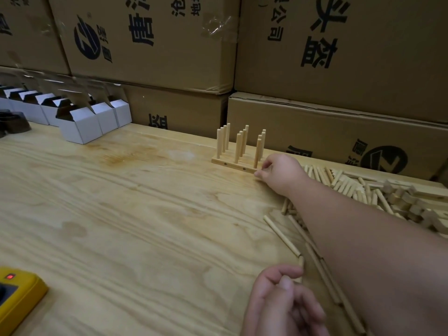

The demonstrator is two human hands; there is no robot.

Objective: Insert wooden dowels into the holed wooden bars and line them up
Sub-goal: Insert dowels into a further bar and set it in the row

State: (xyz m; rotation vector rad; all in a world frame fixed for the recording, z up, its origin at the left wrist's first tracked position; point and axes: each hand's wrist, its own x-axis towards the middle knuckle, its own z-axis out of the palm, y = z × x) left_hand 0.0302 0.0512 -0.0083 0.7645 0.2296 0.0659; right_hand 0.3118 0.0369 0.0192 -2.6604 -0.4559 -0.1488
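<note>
Several holed wooden bars (230, 164) lie side by side near the table's back edge, each with three dowels (238, 147) standing upright in it. My right hand (278, 170) reaches across the table and grips the right end of the front bar with curled fingers. Close to me, my left hand (278, 301) has its fingers curled and seems to pinch a short dowel (301, 261) between thumb and index finger. Loose dowels (344, 180) are heaped to the right, partly hidden under my right forearm. Loose bars (412, 202) lie beyond them.
Large cardboard boxes (315, 132) form a wall along the back edge. Small white cartons (80, 127) stand in rows at the back left, beside a dark object (12, 124). A yellow device with a red light (17, 294) sits at the front left. More dowels (281, 235) lie near my forearm.
</note>
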